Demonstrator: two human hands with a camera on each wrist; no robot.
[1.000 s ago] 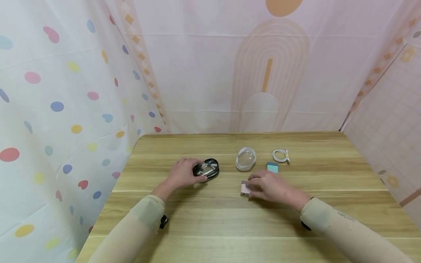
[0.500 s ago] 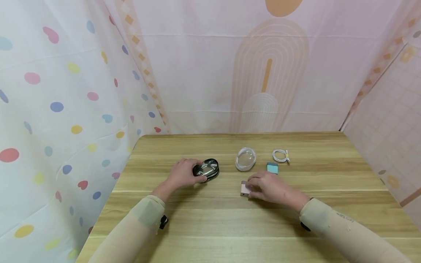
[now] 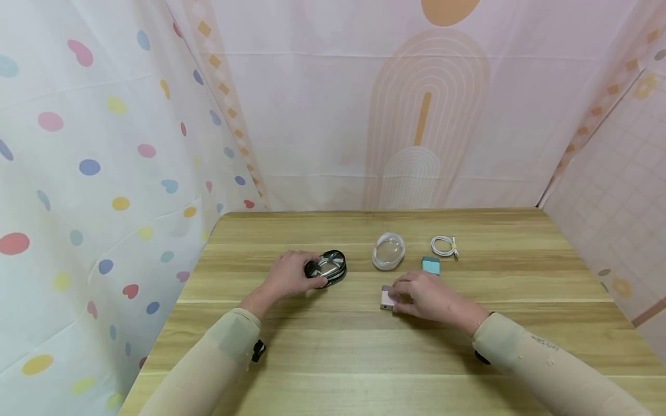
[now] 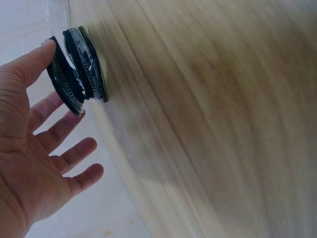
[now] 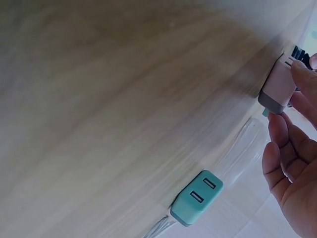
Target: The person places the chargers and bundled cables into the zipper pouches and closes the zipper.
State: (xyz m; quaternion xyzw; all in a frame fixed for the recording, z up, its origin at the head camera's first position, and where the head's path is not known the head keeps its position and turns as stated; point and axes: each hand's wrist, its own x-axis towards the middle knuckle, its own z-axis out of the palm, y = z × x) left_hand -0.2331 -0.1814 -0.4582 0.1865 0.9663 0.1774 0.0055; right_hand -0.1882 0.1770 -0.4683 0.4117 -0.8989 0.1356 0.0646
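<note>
My left hand point(image 3: 292, 274) grips a small round black zip case point(image 3: 335, 267) between thumb and fingers on the wooden table. In the left wrist view the zip case point(image 4: 64, 74) stands partly open, toothed zip edges apart, while the other fingers spread loosely. Something pale and shiny shows in it, too small to make out. My right hand point(image 3: 425, 293) pinches a pink USB charger point(image 3: 387, 299) with a grey end, its fingers covering part of it. In the right wrist view the pink charger point(image 5: 278, 82) is close to the tabletop, between thumb and fingers.
Behind the right hand lies a teal charger point(image 3: 430, 265), with two USB ports in the right wrist view. A clear round container point(image 3: 388, 252) stands between the hands, farther back. A coiled white cable point(image 3: 444, 247) lies at the back right. Patterned curtains point(image 3: 312, 127) hang behind the table point(image 3: 333, 358).
</note>
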